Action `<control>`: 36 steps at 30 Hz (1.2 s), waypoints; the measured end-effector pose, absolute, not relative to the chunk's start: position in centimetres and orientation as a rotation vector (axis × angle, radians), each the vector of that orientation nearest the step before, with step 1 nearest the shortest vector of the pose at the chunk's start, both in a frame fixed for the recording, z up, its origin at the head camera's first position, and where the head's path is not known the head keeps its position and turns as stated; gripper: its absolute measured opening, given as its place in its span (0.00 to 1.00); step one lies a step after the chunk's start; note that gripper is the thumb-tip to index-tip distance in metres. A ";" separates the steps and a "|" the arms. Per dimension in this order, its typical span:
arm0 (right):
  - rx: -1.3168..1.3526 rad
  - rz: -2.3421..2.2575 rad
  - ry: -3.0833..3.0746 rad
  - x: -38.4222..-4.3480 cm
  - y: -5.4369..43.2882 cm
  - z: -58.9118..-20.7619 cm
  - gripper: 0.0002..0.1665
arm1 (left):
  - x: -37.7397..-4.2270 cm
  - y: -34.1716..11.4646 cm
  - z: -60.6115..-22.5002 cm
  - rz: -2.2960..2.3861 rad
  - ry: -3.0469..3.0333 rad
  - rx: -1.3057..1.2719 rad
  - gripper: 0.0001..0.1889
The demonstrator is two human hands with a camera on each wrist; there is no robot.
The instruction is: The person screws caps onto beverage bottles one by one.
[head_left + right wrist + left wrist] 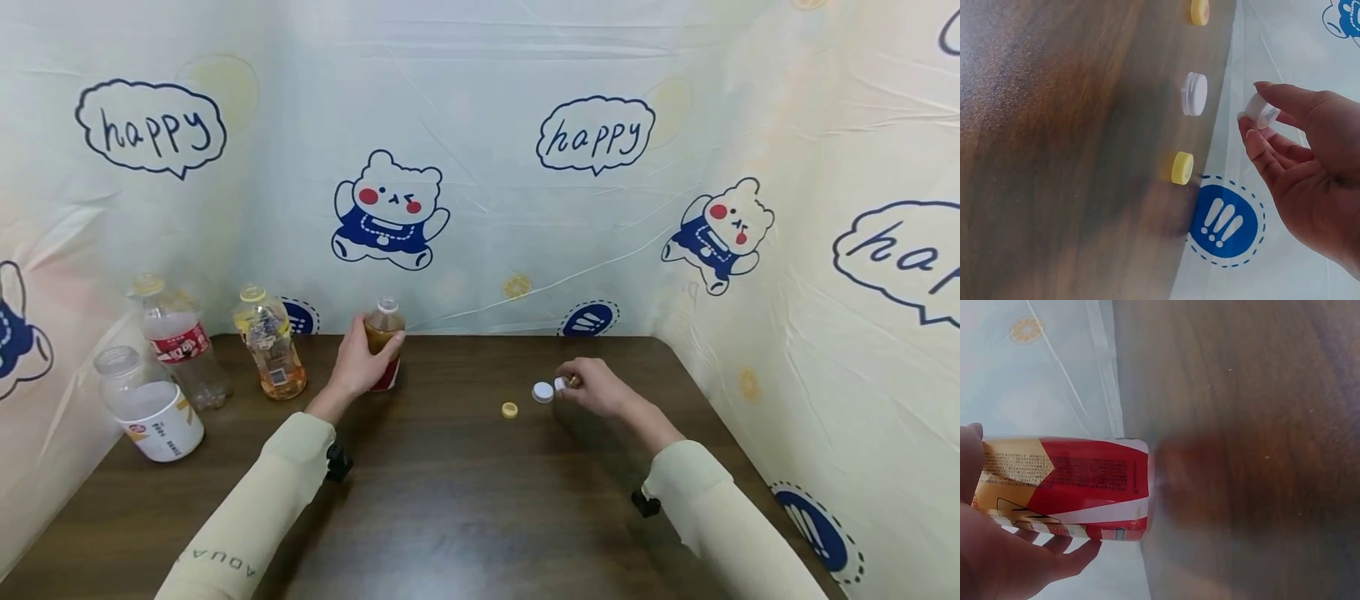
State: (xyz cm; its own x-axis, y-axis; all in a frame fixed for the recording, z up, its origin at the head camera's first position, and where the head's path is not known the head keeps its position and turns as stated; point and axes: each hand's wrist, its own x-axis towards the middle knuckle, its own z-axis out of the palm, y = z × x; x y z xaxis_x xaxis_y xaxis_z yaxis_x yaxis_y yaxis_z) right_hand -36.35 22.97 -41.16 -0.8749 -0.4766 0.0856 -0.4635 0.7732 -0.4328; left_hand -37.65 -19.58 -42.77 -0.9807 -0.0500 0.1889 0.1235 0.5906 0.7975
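In the head view my left hand [358, 358] grips a plastic bottle [385, 333] of brown drink around its side, near the table's back edge. Its red and gold label [1085, 478] faces the left wrist camera, with the base close to the tabletop. Whether the bottle's mouth is capped I cannot tell. Over the table's right side, my right hand [600, 387] pinches a small white bottle cap [1263, 111] between thumb and fingertips. Close by on the table lie a wider white cap [1195, 94], a yellow cap [1182, 167] and another yellow cap [1200, 11].
At the left stand a wide-mouthed bottle with a white label [161, 421], a red-labelled clear bottle [183, 350] and a yellow-topped bottle [273, 350] with some amber liquid. A printed curtain [487, 167] hangs behind the dark wooden table [435, 500] and along its sides.
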 end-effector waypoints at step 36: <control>-0.908 -1.035 2.828 -34.7 20.7 -38.5 0.19 | -33.2 -14.1 -42.8 -1.280 -2.654 -0.343 0.42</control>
